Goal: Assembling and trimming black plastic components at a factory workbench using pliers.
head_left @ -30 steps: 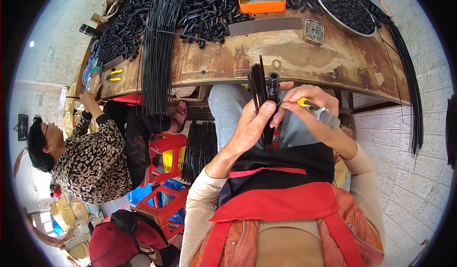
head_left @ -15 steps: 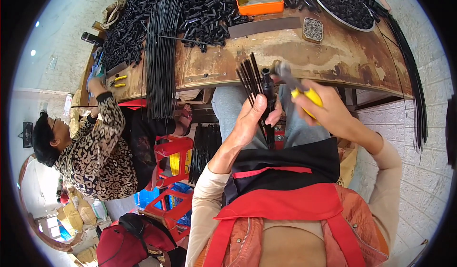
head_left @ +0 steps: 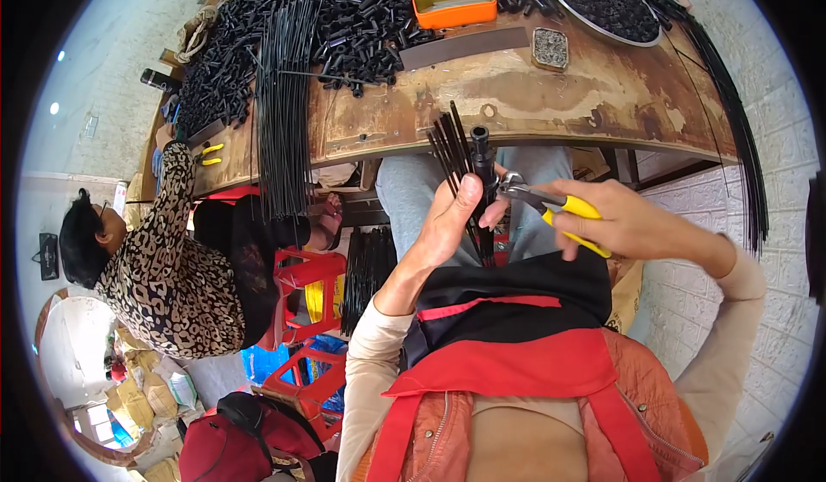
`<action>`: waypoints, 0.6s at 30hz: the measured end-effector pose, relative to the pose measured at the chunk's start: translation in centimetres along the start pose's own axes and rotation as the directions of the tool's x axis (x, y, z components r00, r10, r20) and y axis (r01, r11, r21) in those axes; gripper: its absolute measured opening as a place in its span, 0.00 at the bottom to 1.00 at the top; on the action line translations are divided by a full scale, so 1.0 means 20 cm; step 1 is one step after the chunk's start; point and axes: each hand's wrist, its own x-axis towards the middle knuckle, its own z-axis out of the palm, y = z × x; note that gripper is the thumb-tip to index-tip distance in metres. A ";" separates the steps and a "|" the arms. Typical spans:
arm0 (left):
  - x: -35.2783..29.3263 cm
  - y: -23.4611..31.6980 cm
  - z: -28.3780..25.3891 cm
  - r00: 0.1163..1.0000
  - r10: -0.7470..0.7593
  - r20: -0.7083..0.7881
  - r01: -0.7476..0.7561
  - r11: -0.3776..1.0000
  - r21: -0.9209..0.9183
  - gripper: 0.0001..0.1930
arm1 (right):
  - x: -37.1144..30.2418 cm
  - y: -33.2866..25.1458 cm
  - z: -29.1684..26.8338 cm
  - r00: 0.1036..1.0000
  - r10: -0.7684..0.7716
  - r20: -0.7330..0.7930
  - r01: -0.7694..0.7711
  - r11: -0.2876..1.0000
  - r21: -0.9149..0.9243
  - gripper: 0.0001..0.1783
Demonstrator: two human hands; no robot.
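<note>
- Your left hand (head_left: pixel 446 231) has its fingers clamped around a bunch of thin black rods (head_left: pixel 451 148) and a thicker black tube (head_left: pixel 483 157), the thumb lying along their near side.
- The tube stands nearly upright, its open end up, just right of the rods, which fan out at the top; all of these are above your lap, in front of the tabletop (head_left: pixel 516 91).
- Your right hand (head_left: pixel 621 220) has its fingers wrapped around the yellow handles of the pliers (head_left: pixel 544 198).
- The head of the pliers points left, close beside the tube and your left fingertips; you cannot tell from here whether it touches them.
- At the back of the tabletop you have a heap of short black tubular pieces (head_left: pixel 366 22), and left of centre a long rod bundle (head_left: pixel 286 112) hanging over the front edge.
- Near the heap sit an orange tin (head_left: pixel 456 18), a dark flat strip (head_left: pixel 465 49), a small tin (head_left: pixel 550 67) of tiny bits and a pale-rimmed round tray (head_left: pixel 637 44) full of dark pieces.
- Toward the left end lies another yellow-handled tool (head_left: pixel 212 147); there a co-worker (head_left: pixel 176 288) in a patterned top reaches onto the tabletop.
</note>
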 end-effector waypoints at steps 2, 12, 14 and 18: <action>-0.03 0.00 0.00 0.999 -0.007 -0.046 0.007 1.000 -0.021 0.31 | 0.03 -0.09 -0.04 0.938 0.289 0.190 -0.276 0.957 -0.089 0.14; -0.05 0.03 -0.02 0.999 -0.002 -0.032 0.002 1.000 -0.001 0.35 | 0.03 -0.01 0.03 0.964 0.221 0.150 -0.213 0.975 -0.068 0.18; -0.03 0.04 -0.01 0.999 -0.035 -0.009 0.035 0.999 0.004 0.34 | 0.01 -0.05 -0.01 0.984 0.137 0.115 -0.126 0.987 -0.095 0.19; -0.02 0.05 -0.03 0.999 -0.016 0.031 0.016 1.000 0.008 0.34 | 0.06 -0.20 -0.09 0.912 0.364 0.191 -0.323 0.922 -0.213 0.22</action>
